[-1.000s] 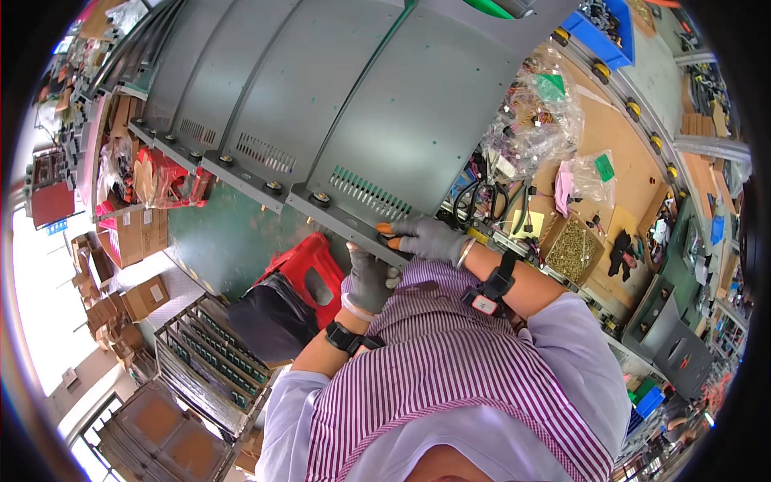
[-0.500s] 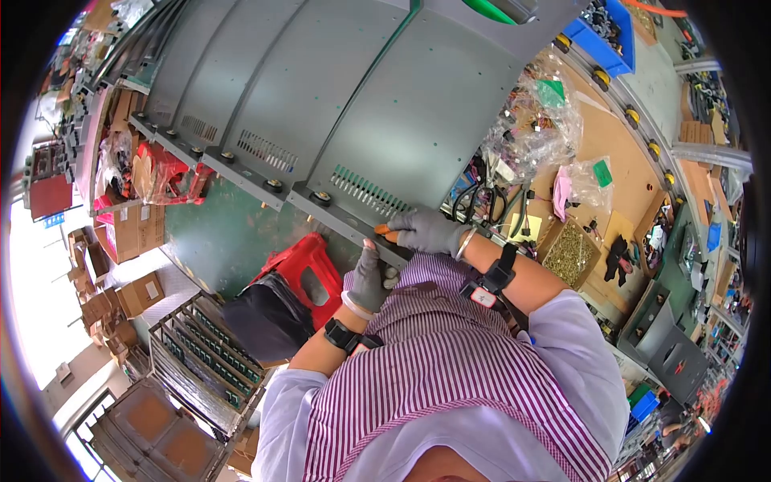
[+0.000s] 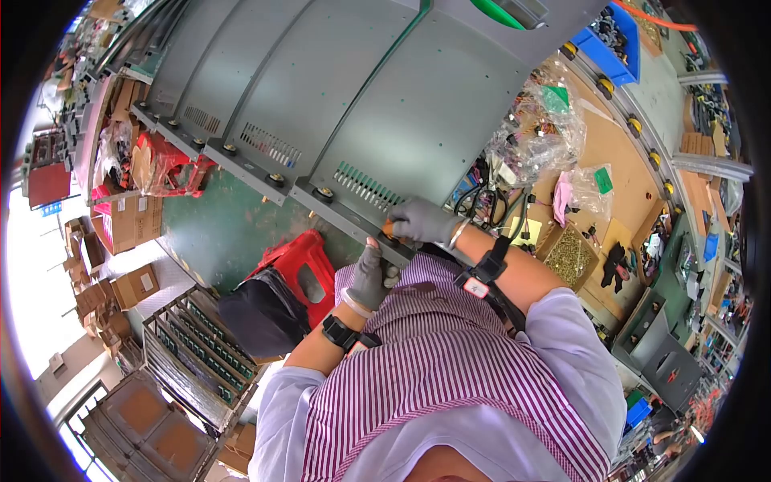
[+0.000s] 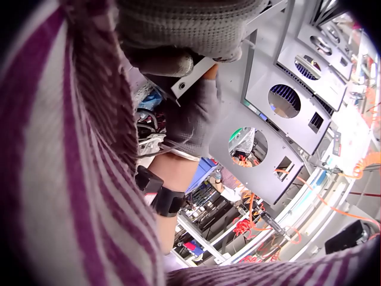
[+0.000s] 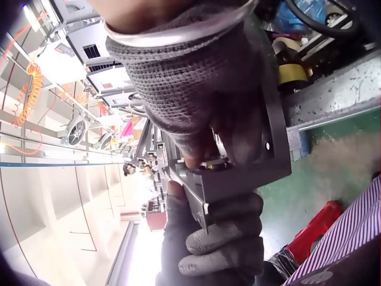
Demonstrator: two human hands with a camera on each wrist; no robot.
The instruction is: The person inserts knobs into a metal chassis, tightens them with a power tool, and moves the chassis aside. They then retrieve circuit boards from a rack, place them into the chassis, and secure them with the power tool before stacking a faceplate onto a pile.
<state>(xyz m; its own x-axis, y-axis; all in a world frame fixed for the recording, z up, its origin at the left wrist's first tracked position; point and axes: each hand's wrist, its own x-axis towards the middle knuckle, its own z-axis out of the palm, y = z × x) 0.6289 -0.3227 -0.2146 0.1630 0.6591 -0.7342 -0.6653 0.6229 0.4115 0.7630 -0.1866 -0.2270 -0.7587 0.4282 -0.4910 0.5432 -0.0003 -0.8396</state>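
Observation:
A large grey sheet-metal panel (image 3: 401, 104) fills the top of the head view, with slots near its front flange (image 3: 341, 221). My gloved left hand (image 3: 370, 279) grips that flange near its right end, thumb up at the edge and fingers curled underneath. Just above, my gloved right hand (image 3: 426, 221) bends its fingers down inside the flange corner. In the right wrist view its bare fingertips pinch a small brass-coloured fastener (image 5: 215, 164), mostly hidden by the glove. Several round black fittings with brass-coloured centres, one here (image 3: 323, 193), sit along the flange.
A red stool (image 3: 309, 269) with a black cover stands left of my left hand. On the bench at right are plastic bags (image 3: 554, 120), black cables (image 3: 502, 201) and a carton of small brass-coloured parts (image 3: 569, 255). Behind them stands a blue bin (image 3: 614, 60).
My right hand has lifted its knuckles and bent its fingers down from lying flatter across the flange. My left hand has slid slightly right along the edge.

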